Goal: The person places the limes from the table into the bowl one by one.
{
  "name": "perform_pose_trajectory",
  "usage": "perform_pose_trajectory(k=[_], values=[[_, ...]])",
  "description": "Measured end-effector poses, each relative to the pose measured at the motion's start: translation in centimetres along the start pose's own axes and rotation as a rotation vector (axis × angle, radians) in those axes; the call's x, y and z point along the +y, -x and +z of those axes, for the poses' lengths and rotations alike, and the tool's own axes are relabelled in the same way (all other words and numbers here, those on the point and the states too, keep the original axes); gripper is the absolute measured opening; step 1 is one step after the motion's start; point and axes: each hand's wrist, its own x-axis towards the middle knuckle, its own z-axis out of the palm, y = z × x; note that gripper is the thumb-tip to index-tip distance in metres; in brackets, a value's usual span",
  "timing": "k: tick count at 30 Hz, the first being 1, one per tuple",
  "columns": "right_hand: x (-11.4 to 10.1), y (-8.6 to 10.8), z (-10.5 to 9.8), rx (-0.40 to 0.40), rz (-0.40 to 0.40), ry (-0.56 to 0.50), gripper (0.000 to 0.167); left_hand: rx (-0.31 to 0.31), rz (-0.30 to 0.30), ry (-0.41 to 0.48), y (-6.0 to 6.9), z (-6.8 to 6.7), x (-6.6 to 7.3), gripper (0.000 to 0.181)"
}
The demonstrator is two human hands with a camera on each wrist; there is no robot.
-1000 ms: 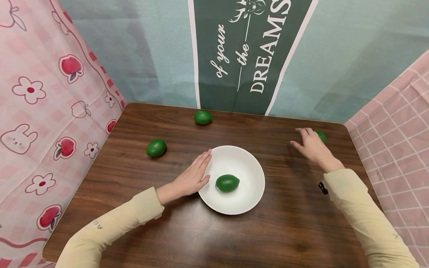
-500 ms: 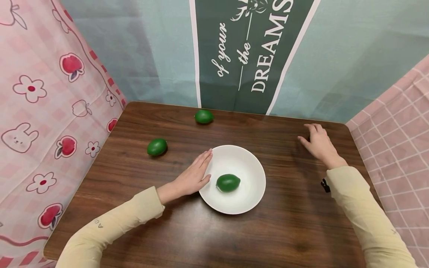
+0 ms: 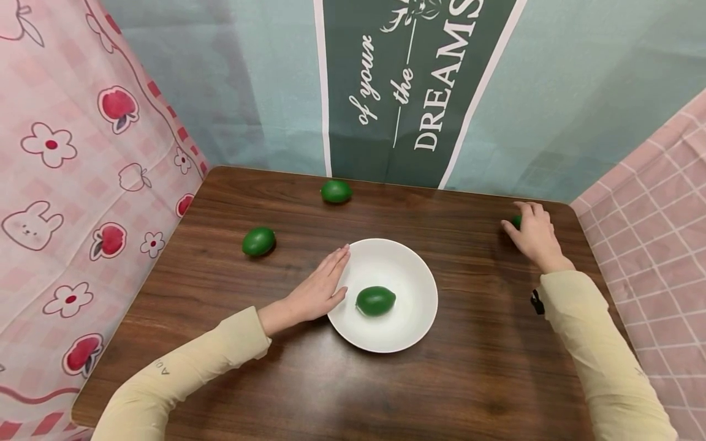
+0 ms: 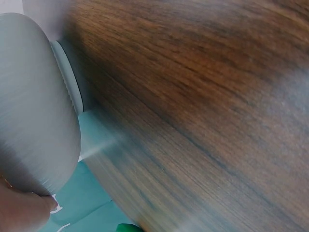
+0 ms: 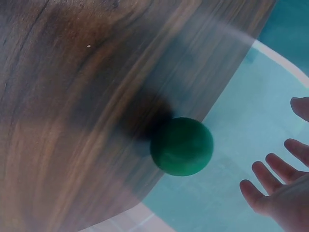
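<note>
A white bowl stands mid-table with one green lime lying in it. My left hand, fingers straight and together, rests along the bowl's left rim. The left wrist view shows the bowl looking grey from the side, with part of the hand beside it. At the back right, my right hand is above another lime, mostly covered in the head view. In the right wrist view this lime sits apart from the loosely spread fingers of the hand.
Two more limes lie on the brown wooden table: one at the back edge, one to the left. A blue-green cloth hangs behind. Pink patterned cloths flank both sides.
My right hand has moved rightward and slightly back over the far-right lime, which now peeks out left of the hand instead of right. My left hand and the bowl have stayed put.
</note>
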Motion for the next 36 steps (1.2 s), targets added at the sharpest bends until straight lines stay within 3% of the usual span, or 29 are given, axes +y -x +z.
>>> perform_pose_trajectory(k=[18, 36], values=[[2.6, -1.4, 0.7, 0.016, 0.14, -0.027, 0.066, 0.002, -0.002, 0.009, 0.0, 0.0, 0.0, 0.066], [4.1, -2.2, 0.4, 0.044, 0.213, -0.087, 0.069, -0.022, -0.035, 0.015, -0.2, -0.2, 0.2, 0.066]])
